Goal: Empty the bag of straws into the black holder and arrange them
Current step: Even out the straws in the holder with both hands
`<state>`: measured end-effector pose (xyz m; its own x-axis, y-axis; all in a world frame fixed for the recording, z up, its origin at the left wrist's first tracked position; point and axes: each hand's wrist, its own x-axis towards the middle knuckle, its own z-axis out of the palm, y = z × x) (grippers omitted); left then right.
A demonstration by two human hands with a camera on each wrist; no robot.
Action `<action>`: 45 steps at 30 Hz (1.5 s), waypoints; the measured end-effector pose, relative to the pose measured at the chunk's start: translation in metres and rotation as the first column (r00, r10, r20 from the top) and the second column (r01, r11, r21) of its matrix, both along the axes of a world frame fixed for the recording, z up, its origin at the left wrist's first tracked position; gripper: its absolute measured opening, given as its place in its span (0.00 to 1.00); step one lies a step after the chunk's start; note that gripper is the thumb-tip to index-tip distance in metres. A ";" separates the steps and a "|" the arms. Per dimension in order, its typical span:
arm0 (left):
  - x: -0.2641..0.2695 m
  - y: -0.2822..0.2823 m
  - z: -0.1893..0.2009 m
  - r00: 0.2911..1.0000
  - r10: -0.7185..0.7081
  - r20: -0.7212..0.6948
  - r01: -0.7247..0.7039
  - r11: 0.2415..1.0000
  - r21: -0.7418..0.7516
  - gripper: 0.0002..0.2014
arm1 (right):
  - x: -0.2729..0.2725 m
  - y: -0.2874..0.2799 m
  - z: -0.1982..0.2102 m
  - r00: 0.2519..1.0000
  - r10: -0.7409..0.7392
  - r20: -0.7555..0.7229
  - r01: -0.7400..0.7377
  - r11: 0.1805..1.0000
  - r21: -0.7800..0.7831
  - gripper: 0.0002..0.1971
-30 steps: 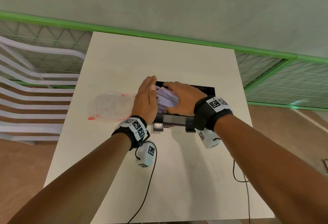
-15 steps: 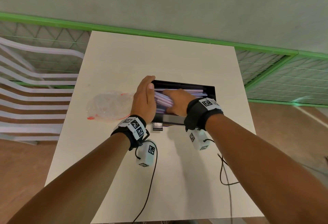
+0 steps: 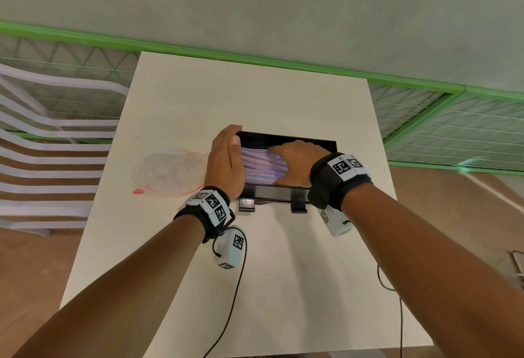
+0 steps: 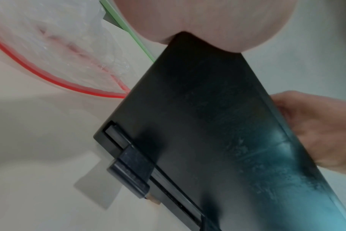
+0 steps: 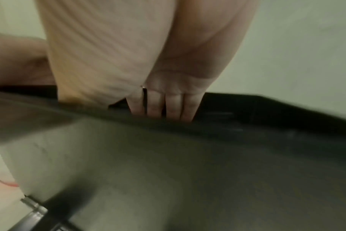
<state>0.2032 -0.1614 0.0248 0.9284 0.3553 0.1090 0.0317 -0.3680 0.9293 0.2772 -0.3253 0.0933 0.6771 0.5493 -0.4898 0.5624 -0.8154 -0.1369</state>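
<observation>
Black holder (image 3: 286,192) sits mid-table (image 3: 283,272), straws (image 3: 262,163) lying inside it. Left hand (image 3: 225,163) – grip released, flat, fingers straight – stands against the holder's 9 o'clock end. Right hand (image 3: 293,163) lies flat on the straws, grip likewise released. Emptied bag (image 3: 170,173) lies at 9 o'clock, just beside the left hand.

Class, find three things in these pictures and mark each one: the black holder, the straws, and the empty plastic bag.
black holder (image 3: 286,137): head view, its far rim.
straws (image 3: 262,166): head view, middle of the bundle lying inside the holder.
plastic bag (image 3: 168,173): head view, its crumpled clear middle, left of the holder.
</observation>
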 end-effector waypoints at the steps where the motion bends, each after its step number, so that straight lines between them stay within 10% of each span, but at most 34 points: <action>1: 0.000 0.000 0.001 1.000 -0.001 -0.002 0.001 1.000 0.002 0.26 | -0.002 0.002 -0.003 1.000 -0.017 -0.013 0.017 1.000 -0.003 0.34; 7: 0.001 0.002 0.002 1.000 -0.005 -0.010 0.005 1.000 0.002 0.24 | -0.003 0.014 -0.005 1.000 -0.004 0.027 0.003 0.999 0.041 0.20; 13: 0.001 0.002 0.000 1.000 0.001 0.005 -0.001 1.000 0.000 0.25 | 0.003 0.003 0.008 0.995 0.093 0.044 -0.098 0.989 0.113 0.43; 24: -0.001 0.004 0.001 1.000 -0.004 0.009 0.004 1.000 0.023 0.26 | -0.009 0.003 -0.015 0.973 -0.178 -0.147 0.219 0.910 0.352 0.26; 38: -0.001 0.003 0.001 1.000 0.004 0.004 -0.004 1.000 0.023 0.25 | -0.001 -0.020 -0.002 0.996 -0.090 0.005 0.088 0.990 0.107 0.26; 45: -0.001 0.004 -0.002 1.000 0.008 0.011 -0.008 1.000 0.008 0.26 | -0.001 -0.013 -0.004 0.988 -0.147 -0.048 0.155 0.941 0.300 0.24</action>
